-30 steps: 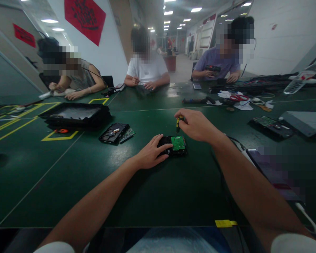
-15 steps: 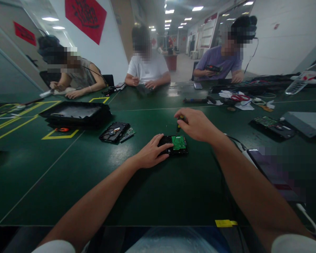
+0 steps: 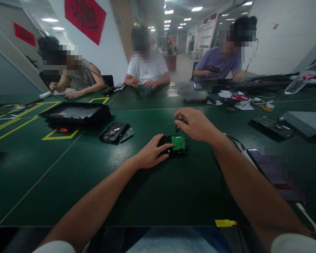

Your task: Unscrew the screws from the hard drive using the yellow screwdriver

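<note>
A hard drive lies on the green table with its green circuit board facing up. My left hand rests over the drive's left end, fingers stretched and spread, with the index finger reaching toward the board. Above the board, my right hand is closed around the yellow and black handle of a screwdriver. The screwdriver points down at the board; whether its tip sits in a screw is too small to tell.
Left of my hands lie another drive and a loose circuit board, near stacked black trays. To the right are a phone, another drive and a grey metal box. Several people sit across the table.
The screwdriver handle looks slightly turned within my right hand. My left hand and the hard drive have stayed in place.
</note>
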A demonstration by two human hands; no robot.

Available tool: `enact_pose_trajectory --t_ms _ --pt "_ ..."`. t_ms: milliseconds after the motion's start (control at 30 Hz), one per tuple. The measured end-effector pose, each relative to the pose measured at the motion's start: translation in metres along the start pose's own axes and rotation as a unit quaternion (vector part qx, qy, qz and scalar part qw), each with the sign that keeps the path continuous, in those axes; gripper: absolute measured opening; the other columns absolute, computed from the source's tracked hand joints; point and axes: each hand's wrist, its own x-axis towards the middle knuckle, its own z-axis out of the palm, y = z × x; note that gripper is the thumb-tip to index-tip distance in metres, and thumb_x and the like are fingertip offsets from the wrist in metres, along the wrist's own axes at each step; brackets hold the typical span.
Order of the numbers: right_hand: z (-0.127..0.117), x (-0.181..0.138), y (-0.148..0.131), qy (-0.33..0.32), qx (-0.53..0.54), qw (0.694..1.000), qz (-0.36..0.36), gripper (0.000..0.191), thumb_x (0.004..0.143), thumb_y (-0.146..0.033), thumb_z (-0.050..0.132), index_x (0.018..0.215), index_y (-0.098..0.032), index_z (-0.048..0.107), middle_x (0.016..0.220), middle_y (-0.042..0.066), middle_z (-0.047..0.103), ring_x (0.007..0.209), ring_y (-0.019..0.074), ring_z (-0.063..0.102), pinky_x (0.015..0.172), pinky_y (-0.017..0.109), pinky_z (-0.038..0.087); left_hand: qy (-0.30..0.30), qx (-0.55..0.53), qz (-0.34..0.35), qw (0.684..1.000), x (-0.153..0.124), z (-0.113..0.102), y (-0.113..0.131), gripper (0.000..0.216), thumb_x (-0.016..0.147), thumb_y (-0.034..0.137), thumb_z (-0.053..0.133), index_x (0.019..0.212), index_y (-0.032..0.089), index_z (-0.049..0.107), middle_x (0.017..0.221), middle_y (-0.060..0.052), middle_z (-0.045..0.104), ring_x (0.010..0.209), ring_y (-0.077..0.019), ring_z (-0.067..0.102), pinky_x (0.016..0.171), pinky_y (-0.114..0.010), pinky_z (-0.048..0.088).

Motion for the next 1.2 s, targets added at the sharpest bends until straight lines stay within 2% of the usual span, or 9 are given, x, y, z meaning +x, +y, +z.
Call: enact_pose_trajectory --t_ms 167,300,400,567,800,1067,1200 --pt "0.0020 -0.0002 0.0002 0.015 -0.002 1.000 0.019 0.010 0.096 -0.027 0.066 0.101 -0.019 0.069 0.101 0.011 0.074 0.092 0.0270 0.065 0.086 0.040 0.047 -0.004 0.001 -0.001 1.000 -0.0001 -0.0008 -0.0002 0.054 0.107 0.044 0.055 0.160 0.032 0.049 0.175 -0.013 0.019 0.162 -0.0408 0.020 0.128 -0.066 0.028" --pt "0.0004 -0.0005 -0.0010 0.010 -0.002 0.999 0.031 0.013 0.093 -0.020 0.064 0.104 -0.017 0.069 0.100 0.011 0.074 0.088 0.0256 0.065 0.084 0.039 0.047 -0.008 0.001 0.002 1.000 -0.0003 -0.0007 -0.0009 0.054 0.107 0.044 0.054 0.160 0.031 0.049 0.175 -0.014 0.018 0.162 -0.0419 0.019 0.128 -0.065 0.028" --pt "-0.0019 -0.0004 -0.0026 0.000 0.000 1.000 0.025 0.017 0.092 -0.016 0.061 0.106 -0.018 0.069 0.103 0.010 0.074 0.091 0.0251 0.065 0.086 0.038 0.047 -0.009 0.001 0.001 1.000 -0.0004 -0.0007 -0.0010 0.054 0.107 0.045 0.054 0.160 0.032 0.049 0.175 -0.014 0.017 0.162 -0.0420 0.019 0.128 -0.066 0.028" --pt "-0.0036 0.0008 -0.0034 -0.014 -0.001 1.000 -0.002 0.010 0.099 -0.022 0.059 0.099 -0.022 0.069 0.103 0.008 0.075 0.098 0.0253 0.064 0.090 0.037 0.046 -0.006 -0.004 -0.002 1.000 -0.0006 -0.0014 -0.0003 0.054 0.107 0.044 0.055 0.160 0.033 0.048 0.175 -0.012 0.018 0.162 -0.0423 0.020 0.127 -0.067 0.029" --pt "-0.0024 0.0010 -0.0024 -0.012 -0.008 1.000 0.020 0.018 0.095 -0.015 0.058 0.106 -0.019 0.072 0.112 0.012 0.076 0.102 0.0266 0.066 0.093 0.038 0.047 -0.006 -0.005 -0.003 1.000 -0.0001 -0.0013 -0.0006 0.054 0.107 0.044 0.055 0.160 0.034 0.048 0.175 -0.012 0.019 0.162 -0.0409 0.020 0.127 -0.065 0.029" --pt "-0.0010 0.0010 -0.0018 -0.017 -0.019 1.000 -0.007 0.013 0.098 -0.022 0.061 0.099 -0.021 0.073 0.098 0.009 0.072 0.099 0.0268 0.063 0.093 0.040 0.047 -0.007 0.000 0.000 1.000 -0.0011 -0.0028 0.0008 0.054 0.108 0.043 0.054 0.160 0.032 0.048 0.175 -0.013 0.018 0.162 -0.0408 0.020 0.128 -0.065 0.028" --pt "-0.0004 0.0007 0.0003 -0.011 -0.021 1.000 -0.004 0.015 0.097 -0.019 0.061 0.106 -0.020 0.072 0.107 0.011 0.073 0.103 0.0272 0.064 0.096 0.040 0.047 -0.011 0.000 -0.002 1.000 -0.0014 -0.0024 0.0001 0.054 0.108 0.045 0.054 0.160 0.032 0.049 0.175 -0.014 0.017 0.162 -0.0414 0.020 0.128 -0.065 0.029"
